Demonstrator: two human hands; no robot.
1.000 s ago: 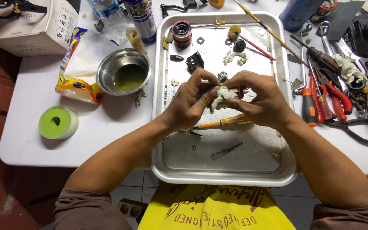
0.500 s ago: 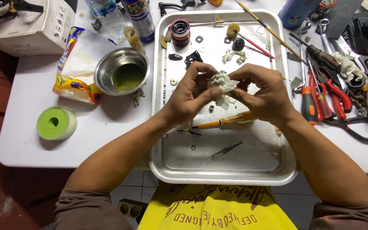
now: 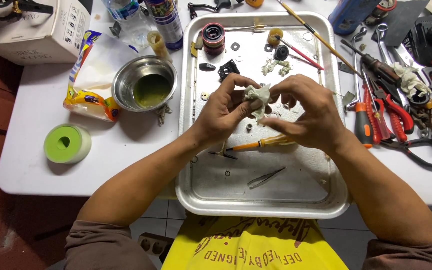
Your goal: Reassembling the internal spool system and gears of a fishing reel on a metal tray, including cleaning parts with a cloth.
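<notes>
Just above the middle of the frame, both hands meet over a metal tray, so anything that drops lands in the pan and not on the white table. The left hand and the right hand pinch a crumpled whitish rag between them; it is held clear of the tray floor, pressed from both sides. The left thumb and fingers are closed on the rag's left part, and the right fingertips close on its right edge, the remaining fingers curled loosely beneath. Whether a small part sits inside the rag cannot be told. Below the hands a yellow-handled screwdriver lies flat in the tray, near enough to pick up, and tweezers lie lower down, toward the near rim. Small dark parts and a red-and-black spool are spread along the tray's upper end, kept apart from each other. Left of the tray stands a steel bowl with greenish liquid, and farther lower left a green tape roll. Pliers and other tools crowd the right edge.
</notes>
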